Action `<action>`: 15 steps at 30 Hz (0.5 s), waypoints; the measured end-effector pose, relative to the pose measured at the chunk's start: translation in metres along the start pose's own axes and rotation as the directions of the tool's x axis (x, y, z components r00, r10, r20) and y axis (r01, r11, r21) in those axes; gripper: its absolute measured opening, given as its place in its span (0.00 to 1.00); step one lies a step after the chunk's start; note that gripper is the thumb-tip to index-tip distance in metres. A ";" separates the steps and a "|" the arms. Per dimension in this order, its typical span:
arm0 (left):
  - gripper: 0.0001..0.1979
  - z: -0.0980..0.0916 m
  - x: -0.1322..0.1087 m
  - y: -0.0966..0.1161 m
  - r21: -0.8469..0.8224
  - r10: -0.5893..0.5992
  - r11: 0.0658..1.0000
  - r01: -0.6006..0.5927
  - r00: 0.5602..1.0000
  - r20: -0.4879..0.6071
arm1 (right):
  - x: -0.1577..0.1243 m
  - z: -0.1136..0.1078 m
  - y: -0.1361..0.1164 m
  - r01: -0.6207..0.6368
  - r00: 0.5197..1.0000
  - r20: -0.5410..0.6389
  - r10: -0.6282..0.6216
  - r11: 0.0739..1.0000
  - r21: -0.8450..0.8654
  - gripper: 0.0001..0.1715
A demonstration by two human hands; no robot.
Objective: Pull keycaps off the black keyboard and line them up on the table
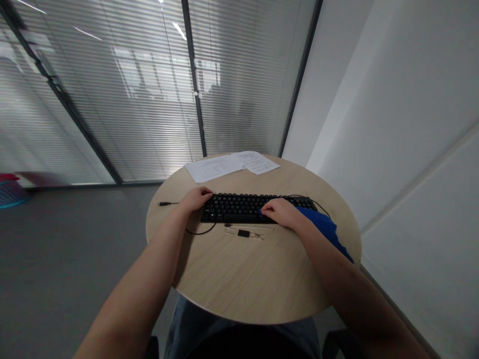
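A black keyboard [239,207] lies across the middle of a round wooden table [247,279]. My left hand [195,198] grips the keyboard's left end with curled fingers. My right hand [281,211] rests on the keys right of centre, fingers closed on a blue cloth [325,228] that trails back along the table under my forearm. The keyboard's black cable [200,232] loops out in front of its left end, and its plug [163,204] lies near the table's left edge.
Two sheets of paper [232,165] lie at the table's far edge. A small black item on a clear strip [247,233] sits just in front of the keyboard. Glass walls with blinds stand behind, a white wall at right, grey floor at left.
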State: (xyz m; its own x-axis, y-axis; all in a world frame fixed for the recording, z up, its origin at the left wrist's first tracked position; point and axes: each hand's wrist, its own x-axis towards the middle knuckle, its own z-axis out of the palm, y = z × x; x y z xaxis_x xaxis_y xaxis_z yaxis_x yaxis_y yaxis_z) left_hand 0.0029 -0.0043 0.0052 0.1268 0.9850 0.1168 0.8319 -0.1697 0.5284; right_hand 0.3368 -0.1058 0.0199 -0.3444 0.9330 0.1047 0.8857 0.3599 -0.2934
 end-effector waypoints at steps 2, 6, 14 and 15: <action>0.15 0.000 0.000 0.000 -0.001 -0.001 1.000 0.001 1.000 -0.003 | 0.000 0.002 -0.003 -0.011 1.000 -0.029 0.010 0.999 -0.031 0.13; 0.15 0.000 0.000 0.001 -0.004 0.003 1.000 -0.003 1.000 0.002 | 0.000 0.002 -0.005 -0.004 1.000 -0.029 0.003 0.999 -0.046 0.13; 0.16 0.000 0.000 -0.001 0.002 0.011 1.000 -0.012 1.000 0.012 | -0.001 -0.003 0.008 0.019 0.999 0.043 -0.020 1.000 0.022 0.12; 0.16 0.000 0.001 -0.001 0.003 0.011 1.000 -0.011 1.000 0.013 | -0.001 -0.002 0.007 0.014 0.999 0.036 -0.014 1.000 0.014 0.12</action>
State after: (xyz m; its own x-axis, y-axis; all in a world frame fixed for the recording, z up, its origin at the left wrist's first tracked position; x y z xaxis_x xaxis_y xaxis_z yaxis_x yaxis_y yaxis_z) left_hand 0.0021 -0.0035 0.0046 0.1429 0.9834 0.1119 0.8321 -0.1806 0.5245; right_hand 0.3438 -0.1037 0.0196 -0.3678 0.9269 0.0749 0.8765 0.3725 -0.3048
